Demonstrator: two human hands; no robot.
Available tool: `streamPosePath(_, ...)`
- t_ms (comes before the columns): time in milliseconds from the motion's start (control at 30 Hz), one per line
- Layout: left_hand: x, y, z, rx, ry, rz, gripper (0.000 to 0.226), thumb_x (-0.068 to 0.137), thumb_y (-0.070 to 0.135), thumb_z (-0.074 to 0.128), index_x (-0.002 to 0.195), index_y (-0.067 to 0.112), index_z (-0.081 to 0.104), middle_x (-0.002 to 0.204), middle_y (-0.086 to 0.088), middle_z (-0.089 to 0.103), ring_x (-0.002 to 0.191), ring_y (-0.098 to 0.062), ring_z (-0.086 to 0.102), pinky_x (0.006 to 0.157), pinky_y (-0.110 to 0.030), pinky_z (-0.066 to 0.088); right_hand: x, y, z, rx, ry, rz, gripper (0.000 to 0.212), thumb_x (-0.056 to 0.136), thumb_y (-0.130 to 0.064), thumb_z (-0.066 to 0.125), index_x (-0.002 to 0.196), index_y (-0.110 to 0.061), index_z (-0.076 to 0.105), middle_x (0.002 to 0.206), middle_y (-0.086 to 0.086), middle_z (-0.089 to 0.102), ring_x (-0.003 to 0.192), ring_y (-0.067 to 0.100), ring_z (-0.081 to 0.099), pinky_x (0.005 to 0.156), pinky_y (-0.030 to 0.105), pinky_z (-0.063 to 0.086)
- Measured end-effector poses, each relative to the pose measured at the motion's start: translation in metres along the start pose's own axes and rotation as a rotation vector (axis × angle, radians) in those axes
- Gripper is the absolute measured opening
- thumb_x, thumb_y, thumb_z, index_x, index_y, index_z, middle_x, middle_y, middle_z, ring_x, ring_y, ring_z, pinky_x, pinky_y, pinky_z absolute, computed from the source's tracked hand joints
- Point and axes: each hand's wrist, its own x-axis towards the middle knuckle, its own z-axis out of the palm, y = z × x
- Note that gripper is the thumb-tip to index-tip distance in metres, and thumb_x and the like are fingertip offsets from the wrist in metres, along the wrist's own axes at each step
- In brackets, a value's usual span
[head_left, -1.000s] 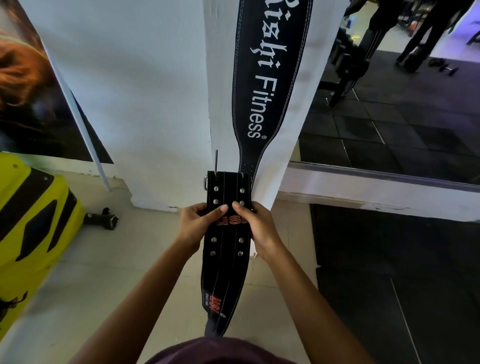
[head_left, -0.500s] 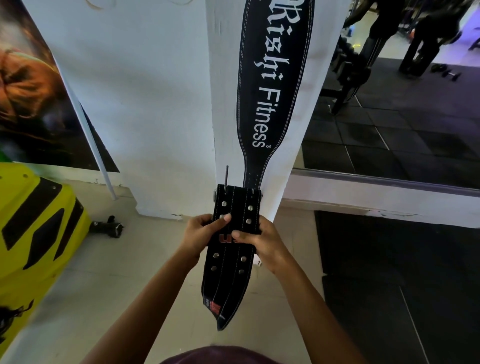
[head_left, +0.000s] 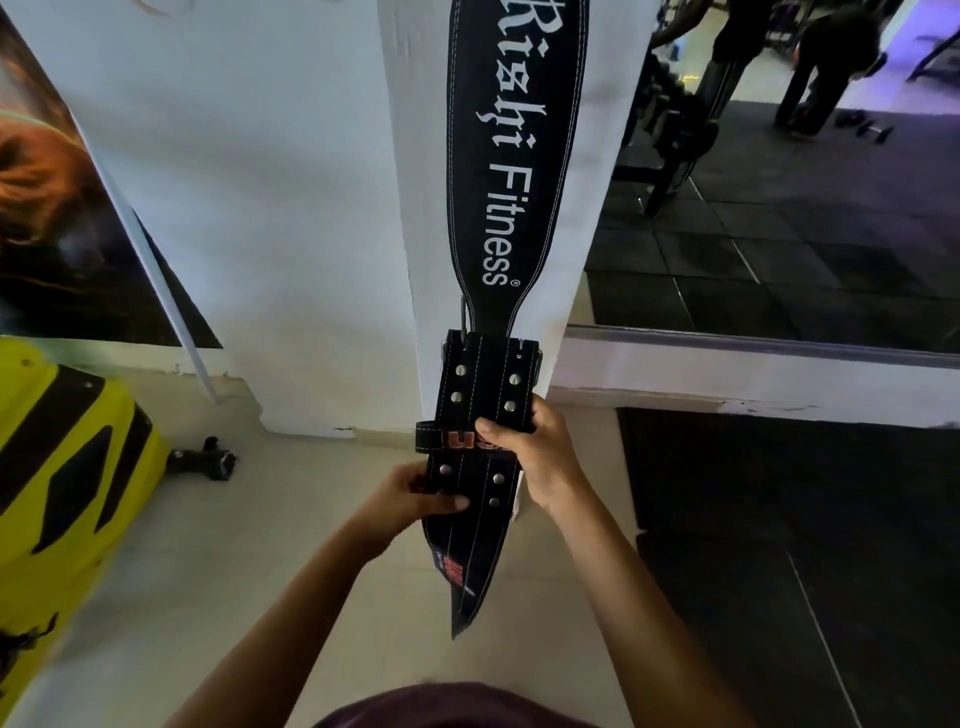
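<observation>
Both bare forearms reach forward, entering from 7 and 5 o'clock. The left hand (head_left: 410, 499) pinches the belt (head_left: 475, 561), thumb across its front. The right hand (head_left: 537, 454), at the left's 1 o'clock, grips it higher up.

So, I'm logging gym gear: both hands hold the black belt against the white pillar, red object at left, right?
No: the head view shows the object is yellow, not red. Left hand and right hand do hold the black belt against the white pillar.

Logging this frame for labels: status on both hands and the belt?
Left hand pinching, right hand gripping the black studded leather lifting belt. Belt hanging against white pillar. Nothing blocking the hands.
</observation>
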Motion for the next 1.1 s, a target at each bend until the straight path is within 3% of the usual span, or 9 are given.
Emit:
streamPosePath(100, -0.008, -0.023, 0.018, 0.048, 0.041, -0.010, 0.031, 0.073, 0.000, 0.077, 0.103, 0.002, 0.069, 0.096, -0.007, 0.077, 0.093, -0.024, 0.072, 0.076, -0.029, 0.057, 0.003, -0.003, -0.005, 0.004, 0.010, 0.007, 0.032, 0.075, 0.005, 0.076, 0.100, -0.011, 0.067, 0.096, 0.003, 0.074, 0.089, 0.014, 0.072, 0.067, 0.017, 0.056)
streamPosePath(200, -0.005, -0.011, 0.022, 0.027, 0.076, 0.036, 0.032, 0.073, 0.003, 0.078, 0.103, 0.002, 0.069, 0.097, -0.009, 0.077, 0.092, -0.024, 0.073, 0.083, -0.036, 0.058, 0.001, -0.002, -0.008, -0.002, 0.017, 0.008, 0.034, 0.075, 0.005, 0.076, 0.107, -0.003, 0.065, 0.101, 0.009, 0.074, 0.092, 0.017, 0.072, 0.068, 0.018, 0.057)
streamPosePath(333, 0.004, 0.030, 0.012, -0.046, 0.139, 0.144, 0.040, 0.071, -0.002, 0.078, 0.108, -0.001, 0.064, 0.097, -0.013, 0.074, 0.089, -0.024, 0.071, 0.078, -0.029, 0.057, -0.002, 0.003, -0.010, -0.044, 0.024, 0.013, 0.034, 0.076, 0.003, 0.076, 0.108, -0.003, 0.066, 0.104, 0.010, 0.074, 0.089, 0.015, 0.073, 0.067, 0.018, 0.056)
streamPosePath(500, 0.008, 0.057, 0.008, -0.044, 0.035, 0.214, 0.055, 0.066, -0.012, 0.076, 0.116, 0.000, 0.057, 0.101, -0.019, 0.065, 0.088, -0.026, 0.067, 0.073, -0.032, 0.056, -0.002, -0.003, -0.012, -0.061, -0.004, 0.003, 0.033, 0.079, 0.000, 0.075, 0.110, -0.005, 0.066, 0.105, 0.008, 0.074, 0.088, 0.013, 0.073, 0.066, 0.017, 0.056)
streamPosePath(633, 0.013, 0.071, 0.013, -0.266, 0.004, 0.210, 0.047, 0.078, 0.007, 0.070, 0.122, -0.001, 0.054, 0.114, -0.022, 0.065, 0.100, -0.036, 0.066, 0.082, -0.043, 0.054, -0.002, 0.000, -0.012, -0.061, -0.057, 0.001, 0.039, 0.080, 0.000, 0.074, 0.117, -0.008, 0.066, 0.109, 0.009, 0.075, 0.100, 0.020, 0.072, 0.077, 0.029, 0.060)
streamPosePath(767, 0.019, 0.090, 0.015, -0.227, 0.187, 0.199, 0.031, 0.084, 0.011, 0.068, 0.113, 0.001, 0.064, 0.100, -0.014, 0.071, 0.091, -0.025, 0.069, 0.073, -0.032, 0.057, -0.010, 0.014, -0.007, -0.051, -0.108, 0.036, 0.046, 0.077, -0.001, 0.077, 0.120, -0.011, 0.063, 0.114, 0.009, 0.073, 0.106, 0.024, 0.070, 0.088, 0.040, 0.059)
streamPosePath(833, 0.020, 0.094, 0.012, -0.220, 0.201, 0.179, 0.029, 0.083, 0.014, 0.069, 0.110, 0.002, 0.066, 0.094, -0.009, 0.073, 0.085, -0.020, 0.071, 0.067, -0.025, 0.055, -0.013, 0.020, -0.003, -0.069, -0.109, 0.040, 0.047, 0.076, -0.003, 0.079, 0.120, -0.013, 0.064, 0.112, 0.007, 0.074, 0.106, 0.023, 0.070, 0.090, 0.042, 0.058)
streamPosePath(900, 0.019, 0.089, 0.009, -0.166, 0.194, 0.189, 0.031, 0.081, 0.011, 0.071, 0.111, 0.002, 0.065, 0.097, -0.012, 0.073, 0.086, -0.021, 0.072, 0.070, -0.027, 0.056, -0.014, 0.022, -0.001, -0.071, -0.093, 0.044, 0.047, 0.075, -0.004, 0.079, 0.118, -0.014, 0.065, 0.111, 0.007, 0.075, 0.105, 0.023, 0.071, 0.091, 0.043, 0.057)
streamPosePath(1100, -0.001, 0.032, 0.008, -0.098, 0.075, 0.107, 0.035, 0.078, 0.010, 0.074, 0.111, 0.004, 0.065, 0.103, -0.013, 0.074, 0.096, -0.028, 0.071, 0.084, -0.037, 0.057, -0.011, 0.009, -0.004, -0.048, 0.005, 0.022, 0.033, 0.075, 0.005, 0.077, 0.104, -0.007, 0.069, 0.097, 0.007, 0.076, 0.088, 0.017, 0.074, 0.074, 0.028, 0.060)
